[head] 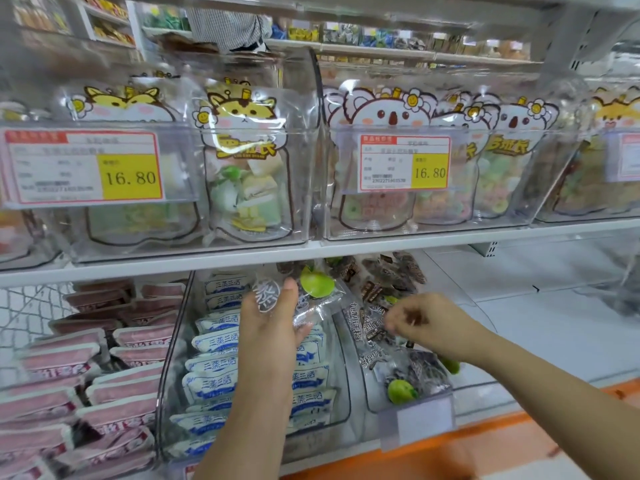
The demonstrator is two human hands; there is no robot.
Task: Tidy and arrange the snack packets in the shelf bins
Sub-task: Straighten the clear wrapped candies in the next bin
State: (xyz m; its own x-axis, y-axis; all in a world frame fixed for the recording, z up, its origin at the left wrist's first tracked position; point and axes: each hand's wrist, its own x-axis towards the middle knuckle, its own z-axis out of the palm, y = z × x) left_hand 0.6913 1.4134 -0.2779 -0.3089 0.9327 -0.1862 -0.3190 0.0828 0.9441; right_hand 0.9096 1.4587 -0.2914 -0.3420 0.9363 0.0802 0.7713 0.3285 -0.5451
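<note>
Gripping clear packet (317, 289) — left hand (273, 327) (right hand (427, 323) near).

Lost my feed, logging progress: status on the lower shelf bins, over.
Left grip holds clear packet over blue-white packets. Right grip curled among dark packets, hold unclear. No obstruction seen.

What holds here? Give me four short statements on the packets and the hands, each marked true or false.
1. The yellow price tags both read 16.80. True.
2. The left hand holds a pink packet. False: it holds a clear packet printed with a green fruit.
3. The blue-and-white packets lie just left of the dark packets. True.
4. The pink packets sit in the top row. False: they lie in the bottom row, far left.
</note>
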